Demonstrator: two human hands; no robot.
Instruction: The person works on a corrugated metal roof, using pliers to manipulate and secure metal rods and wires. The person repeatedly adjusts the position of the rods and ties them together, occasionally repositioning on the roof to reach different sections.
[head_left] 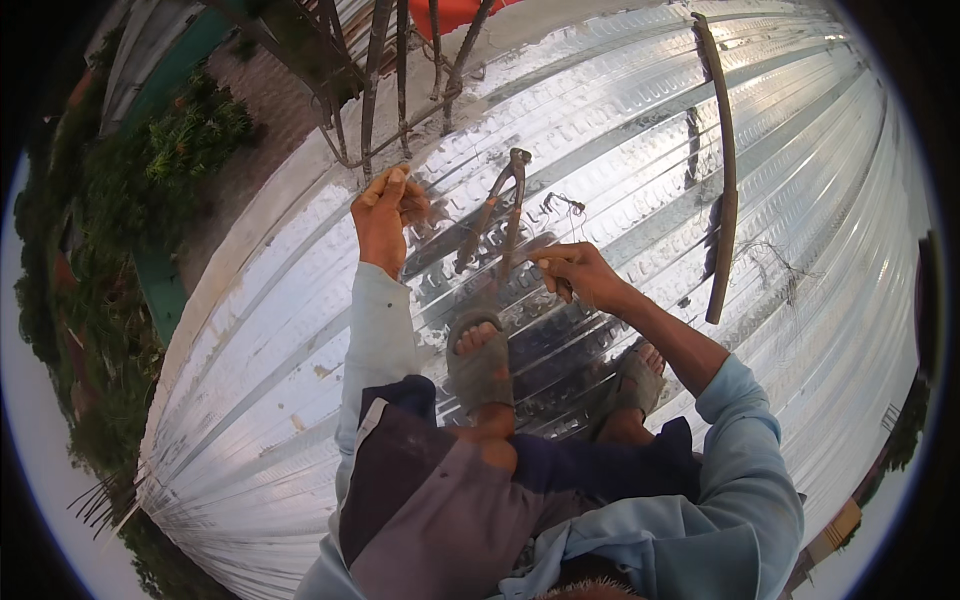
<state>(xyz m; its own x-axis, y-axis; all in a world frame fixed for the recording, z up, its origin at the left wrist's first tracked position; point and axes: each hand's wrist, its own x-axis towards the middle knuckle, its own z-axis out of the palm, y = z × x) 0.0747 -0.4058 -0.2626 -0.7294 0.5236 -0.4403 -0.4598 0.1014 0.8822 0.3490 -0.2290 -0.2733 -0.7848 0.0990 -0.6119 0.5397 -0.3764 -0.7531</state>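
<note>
Left hand (383, 228): raised, just below the foot of a cluster of upright dark ribbed steel bars (374, 85) crossed by a thinner bent rod. Its fingers are bent and drawn in narrow toward the thumb; whether a fine strand lies between them I cannot tell. Contact with the bars also unclear.

Right hand (585, 276): nearer the body and to the right, thumb and forefinger brought together in a pinch pointing left, other fingers curled under. Anything thin in the pinch is too small to make out.

Between the hands, slightly forward, a pair of dark metal pincers with worn orange-brown handles (519, 175) lies on the silver corrugated metal sheet (330, 370), head away from the person, handles spread in a narrow V. Just right of the head: a small tangle of dark wire (570, 207). Farther right, a long, slightly bent brown bar (729, 190) runs across the ribs, casting a shadow to its left.

Feet in grey sandals (480, 372) stand on the sheet, below the hands. Light-blue sleeves (380, 325); the right one ends near the elbow.
</note>
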